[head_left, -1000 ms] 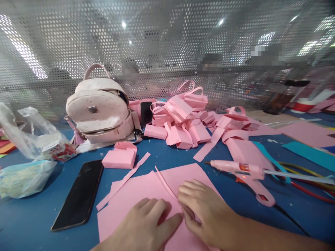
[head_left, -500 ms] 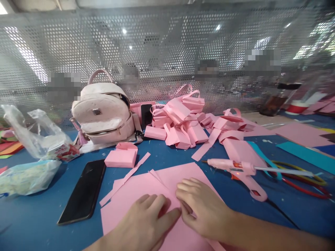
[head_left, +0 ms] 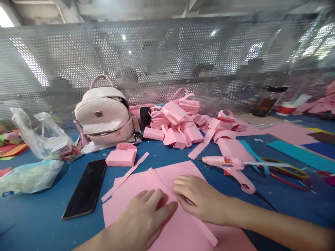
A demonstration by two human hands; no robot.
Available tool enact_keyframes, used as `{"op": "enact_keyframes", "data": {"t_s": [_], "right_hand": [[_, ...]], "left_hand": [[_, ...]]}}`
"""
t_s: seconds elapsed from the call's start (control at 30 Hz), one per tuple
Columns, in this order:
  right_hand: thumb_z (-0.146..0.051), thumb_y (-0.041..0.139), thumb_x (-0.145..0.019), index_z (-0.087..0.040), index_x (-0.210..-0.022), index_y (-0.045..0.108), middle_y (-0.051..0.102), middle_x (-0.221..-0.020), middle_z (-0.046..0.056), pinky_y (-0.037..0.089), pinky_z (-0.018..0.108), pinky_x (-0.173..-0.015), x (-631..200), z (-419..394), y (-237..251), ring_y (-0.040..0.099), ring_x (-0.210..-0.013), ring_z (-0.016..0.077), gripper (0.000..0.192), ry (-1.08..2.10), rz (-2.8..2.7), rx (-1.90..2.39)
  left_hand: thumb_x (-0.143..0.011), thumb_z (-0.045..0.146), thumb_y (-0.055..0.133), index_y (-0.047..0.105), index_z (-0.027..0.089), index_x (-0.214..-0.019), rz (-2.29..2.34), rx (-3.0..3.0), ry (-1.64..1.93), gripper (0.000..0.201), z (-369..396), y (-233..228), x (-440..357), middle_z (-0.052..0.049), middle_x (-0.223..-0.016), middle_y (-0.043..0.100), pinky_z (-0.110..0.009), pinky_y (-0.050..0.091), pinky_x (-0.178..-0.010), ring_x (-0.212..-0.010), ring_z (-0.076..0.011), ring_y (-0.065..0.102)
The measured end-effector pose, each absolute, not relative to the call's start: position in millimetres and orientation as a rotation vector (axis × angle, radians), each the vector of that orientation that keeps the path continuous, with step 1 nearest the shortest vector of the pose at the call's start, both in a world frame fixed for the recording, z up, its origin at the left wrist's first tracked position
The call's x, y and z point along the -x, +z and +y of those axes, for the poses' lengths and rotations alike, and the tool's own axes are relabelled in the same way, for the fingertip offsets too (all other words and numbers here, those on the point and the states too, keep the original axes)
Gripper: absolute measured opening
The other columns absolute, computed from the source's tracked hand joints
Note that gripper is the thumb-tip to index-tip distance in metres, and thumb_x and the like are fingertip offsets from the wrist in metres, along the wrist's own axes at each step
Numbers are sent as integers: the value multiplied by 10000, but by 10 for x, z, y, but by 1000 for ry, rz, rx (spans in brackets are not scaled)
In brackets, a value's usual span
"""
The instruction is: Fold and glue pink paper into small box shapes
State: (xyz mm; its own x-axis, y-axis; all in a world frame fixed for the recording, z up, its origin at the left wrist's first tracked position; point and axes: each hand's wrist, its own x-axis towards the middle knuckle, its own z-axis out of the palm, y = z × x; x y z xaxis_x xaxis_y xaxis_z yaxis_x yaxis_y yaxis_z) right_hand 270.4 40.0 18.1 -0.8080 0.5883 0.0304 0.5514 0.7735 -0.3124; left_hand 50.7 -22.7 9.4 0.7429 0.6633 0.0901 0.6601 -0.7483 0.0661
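A narrow pink paper strip (head_left: 205,232) runs slantwise over pink paper sheets (head_left: 131,190), passing beneath both hands. My left hand (head_left: 146,216) is closed, with curled fingers and its thumb stretched against the strip. Beside it, my right hand (head_left: 196,197) is closed too, its fingers bent together and pressing along the strip's middle. The two hands nearly meet, and their fingertips are partly hidden. Another thin paper strip (head_left: 128,174) lies across the sheets' upper left edge. Just beyond stands a small folded pink paper box (head_left: 121,157).
A pink glue gun (head_left: 232,165) lies to the right, near scissors (head_left: 288,176). A dark phone (head_left: 86,188) is on the left. Behind are a backpack (head_left: 104,115), a pile of pink paper boxes (head_left: 178,118) and a perforated metal screen (head_left: 162,52). Plastic bags (head_left: 28,176) occupy the far left.
The view has tilted up slightly and turned to the right. More of the strip's near end shows below my right hand; both hands stay on the paper.
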Motion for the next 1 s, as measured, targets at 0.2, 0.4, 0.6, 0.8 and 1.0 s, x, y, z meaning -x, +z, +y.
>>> {"op": "enact_keyframes", "data": {"t_s": [0.2,0.4,0.6,0.8,1.0], "right_hand": [[-148,425,-938,-197,-787,478,616,-831,40,359,292,-699,-2728,411,212,535,-779,190,168,482,-2810,933],[-121,489,-825,-203,-729,443,582,-752,21,294,289,-616,-2697,419,105,479,-689,177,134,455,-2776,935],[-119,472,-815,-198,-726,471,553,-714,19,291,302,-625,-2668,380,35,453,-666,179,119,389,-2698,980],[-113,477,-795,-197,-718,472,563,-709,25,295,306,-616,-2650,374,29,466,-662,181,114,350,-2708,1014],[-120,494,-831,-198,-722,473,606,-730,20,295,292,-610,-2675,427,157,510,-683,177,136,413,-2818,1020]], "left_hand": [[-933,144,481,442,219,-1372,1101,-2908,188,447,-213,92,-513,-80,-1036,616,-389,554,-655,-776,-246,607],[-900,124,518,491,203,-1324,1073,-2973,327,433,-189,44,-520,-68,-966,629,-346,537,-581,-705,-226,605],[-882,109,500,522,186,-1303,1057,-3039,551,428,-154,-82,-528,-53,-877,619,-337,530,-537,-632,-218,588],[-895,104,468,516,194,-1302,1080,-3030,546,419,-145,-101,-532,-48,-870,614,-334,522,-540,-626,-216,584],[-876,101,495,490,209,-1335,1060,-2972,396,471,-157,-10,-509,-60,-933,619,-334,529,-580,-691,-219,603]]}}
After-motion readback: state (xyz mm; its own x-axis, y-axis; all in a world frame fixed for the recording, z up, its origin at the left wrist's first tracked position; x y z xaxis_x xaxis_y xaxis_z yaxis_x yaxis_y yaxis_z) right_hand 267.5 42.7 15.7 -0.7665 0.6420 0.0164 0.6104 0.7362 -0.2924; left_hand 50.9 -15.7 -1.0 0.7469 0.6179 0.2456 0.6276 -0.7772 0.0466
